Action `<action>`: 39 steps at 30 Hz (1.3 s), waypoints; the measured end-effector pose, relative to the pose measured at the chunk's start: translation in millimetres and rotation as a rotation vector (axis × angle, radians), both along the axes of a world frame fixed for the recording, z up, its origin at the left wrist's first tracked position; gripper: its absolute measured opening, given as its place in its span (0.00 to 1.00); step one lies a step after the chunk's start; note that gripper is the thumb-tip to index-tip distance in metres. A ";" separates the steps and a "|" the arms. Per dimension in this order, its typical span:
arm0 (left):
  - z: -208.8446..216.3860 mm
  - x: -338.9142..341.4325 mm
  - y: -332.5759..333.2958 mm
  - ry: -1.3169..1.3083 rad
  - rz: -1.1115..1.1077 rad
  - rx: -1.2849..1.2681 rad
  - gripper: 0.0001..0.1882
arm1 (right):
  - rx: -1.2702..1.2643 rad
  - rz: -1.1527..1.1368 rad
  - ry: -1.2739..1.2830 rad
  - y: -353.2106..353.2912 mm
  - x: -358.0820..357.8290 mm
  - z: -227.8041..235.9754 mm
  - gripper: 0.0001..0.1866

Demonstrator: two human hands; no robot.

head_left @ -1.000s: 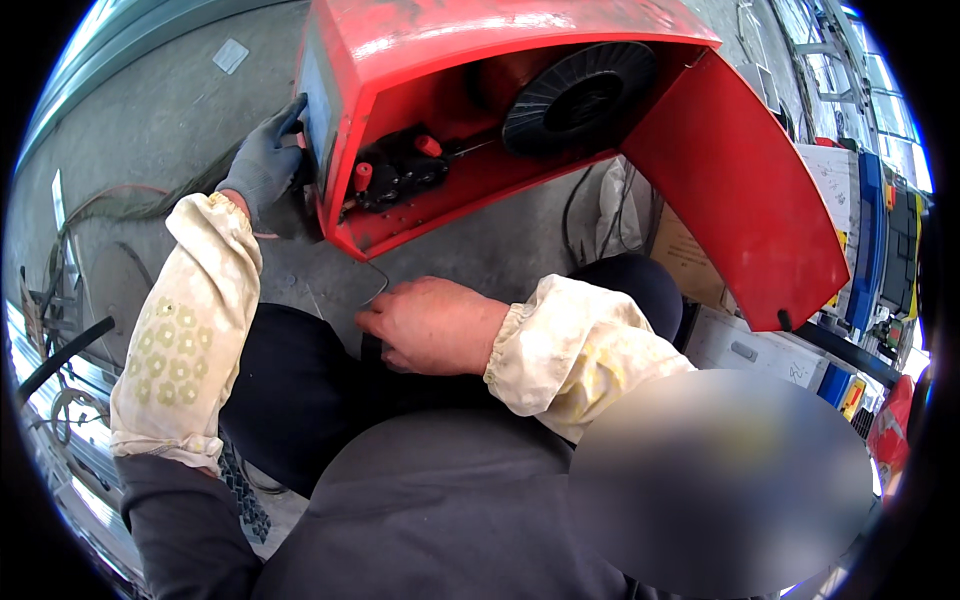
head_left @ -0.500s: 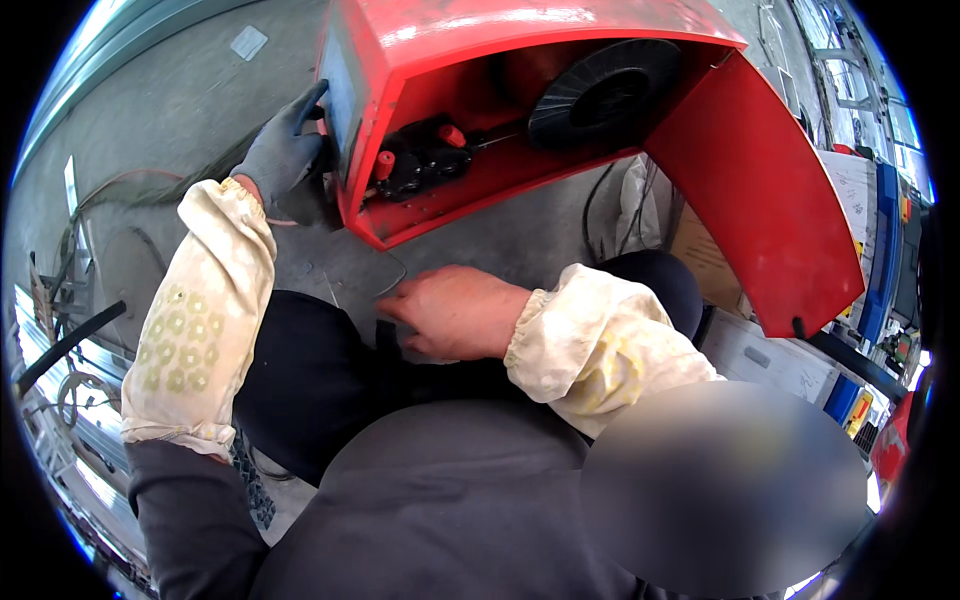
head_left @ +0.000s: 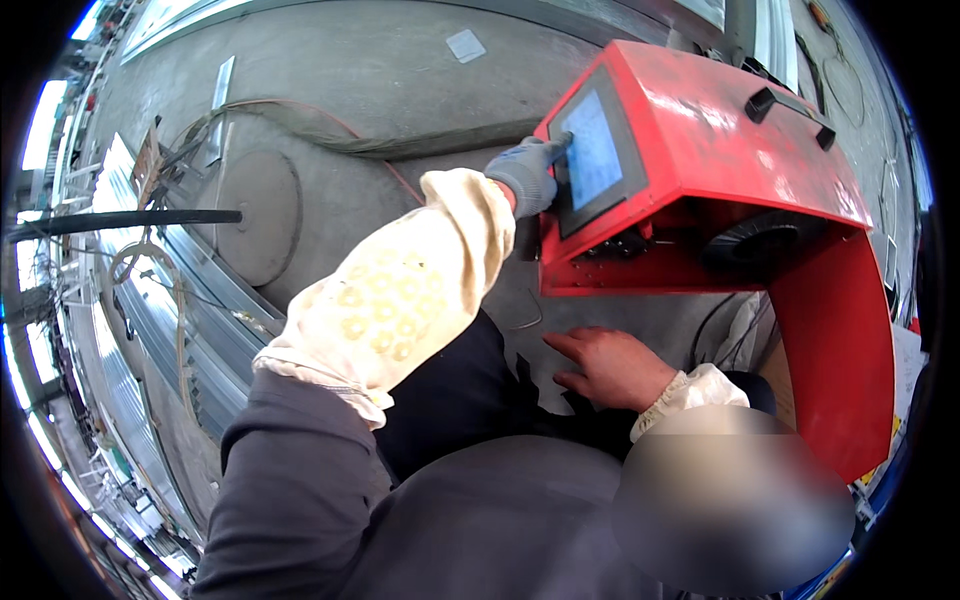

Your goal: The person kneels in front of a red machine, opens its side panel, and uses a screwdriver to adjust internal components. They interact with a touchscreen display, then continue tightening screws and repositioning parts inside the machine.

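Note:
In the blue-grey glove, my left hand (head_left: 527,175) reaches to the front of a red wire feeder (head_left: 690,130). Its index finger is stretched against the lit blue screen (head_left: 598,150) and the hand grips nothing; some of its fingers are hidden. My bare right hand (head_left: 620,368) hovers above my lap, below the feeder, holding nothing, with index finger and thumb apart. Inside the open case sits a dark wire spool (head_left: 765,240), with the drive parts (head_left: 625,243) partly shaded. The red side cover (head_left: 835,340) hangs open on the right.
A black carry handle (head_left: 790,110) tops the feeder. Behind my left hand, a sheathed cable bundle (head_left: 430,143) runs across the concrete floor. A round plate (head_left: 258,215) and long metal profiles (head_left: 190,330) lie to the left. A black bar (head_left: 130,222) juts in there.
The view has turned left, so the feeder appears farther right and its screen shows more fully. My left index finger has shifted farther onto the screen's face. My right hand stays over my lap.

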State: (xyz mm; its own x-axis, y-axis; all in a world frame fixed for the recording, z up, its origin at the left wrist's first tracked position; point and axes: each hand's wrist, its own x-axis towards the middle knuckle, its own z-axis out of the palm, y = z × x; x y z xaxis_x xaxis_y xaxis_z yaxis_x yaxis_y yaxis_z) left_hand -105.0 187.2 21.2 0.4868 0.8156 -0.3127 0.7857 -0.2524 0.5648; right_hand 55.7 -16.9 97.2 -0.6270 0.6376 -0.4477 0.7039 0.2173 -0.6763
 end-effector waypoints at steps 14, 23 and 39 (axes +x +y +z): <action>0.0 -16.3 40.5 -0.042 -0.222 -0.223 0.33 | -0.011 -0.055 -0.002 4.7 14.0 -31.0 0.27; 31.6 -13.7 41.8 0.192 -0.352 -0.110 0.37 | -0.089 -0.068 -0.035 6.4 15.4 -39.4 0.27; -26.2 -130.2 -20.2 0.037 -0.146 -0.289 0.27 | 0.086 -0.634 -0.275 18.6 74.5 -91.8 0.20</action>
State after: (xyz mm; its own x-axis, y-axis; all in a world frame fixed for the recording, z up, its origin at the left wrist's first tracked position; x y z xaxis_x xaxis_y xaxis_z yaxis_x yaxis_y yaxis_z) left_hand -235.1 167.0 -5.0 0.5759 0.6131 -0.5408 0.7745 -0.1974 0.6010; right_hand 130.3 1.7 5.5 0.0067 0.8837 -0.4681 0.8562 -0.2469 -0.4538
